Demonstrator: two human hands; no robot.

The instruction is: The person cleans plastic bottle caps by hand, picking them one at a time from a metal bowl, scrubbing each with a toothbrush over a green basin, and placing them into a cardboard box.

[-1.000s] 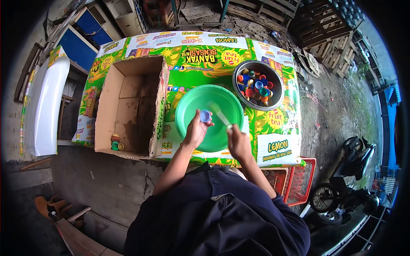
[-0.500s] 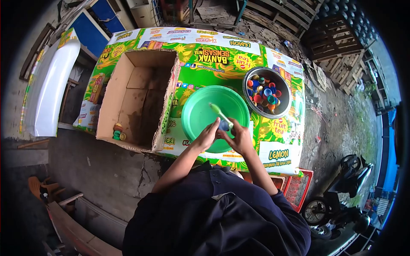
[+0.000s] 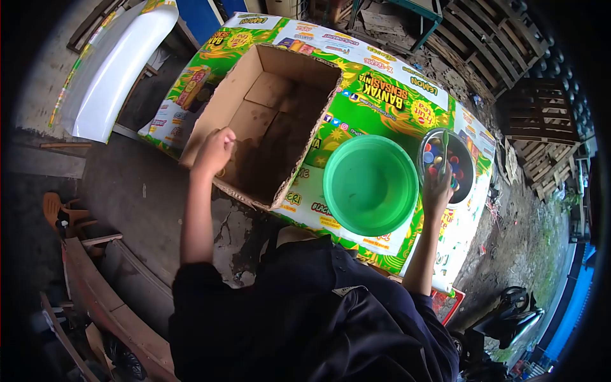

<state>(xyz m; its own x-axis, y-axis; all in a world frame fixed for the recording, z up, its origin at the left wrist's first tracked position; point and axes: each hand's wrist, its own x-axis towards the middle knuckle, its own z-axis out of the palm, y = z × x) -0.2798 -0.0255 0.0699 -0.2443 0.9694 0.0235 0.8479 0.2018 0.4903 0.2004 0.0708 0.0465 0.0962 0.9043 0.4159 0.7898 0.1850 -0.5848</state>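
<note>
My left hand (image 3: pixel 216 151) is over the near left part of the cardboard box (image 3: pixel 232 95), its fingers curled; whether anything is in them is hidden. A small round cap (image 3: pixel 221 172) shows just below it. My right hand (image 3: pixel 437 186) holds a toothbrush (image 3: pixel 445 150) upright at the near left edge of the metal bowl (image 3: pixel 470 153), which contains coloured bottle caps (image 3: pixel 435 155). Between my hands stands a green basin (image 3: pixel 371 186) with some liquid inside.
A printed plastic sheet (image 3: pixel 388 89) covers the table. Wooden pallets (image 3: pixel 490 44) lie beyond its far right side. On the right is a parked motorbike (image 3: pixel 509 318), and a red crate (image 3: pixel 447 305) is below the table's near right edge.
My hands have parted from above the green basin, the left to the box and the right, with the toothbrush, to the bowl. The camera view has turned and shifted.
</note>
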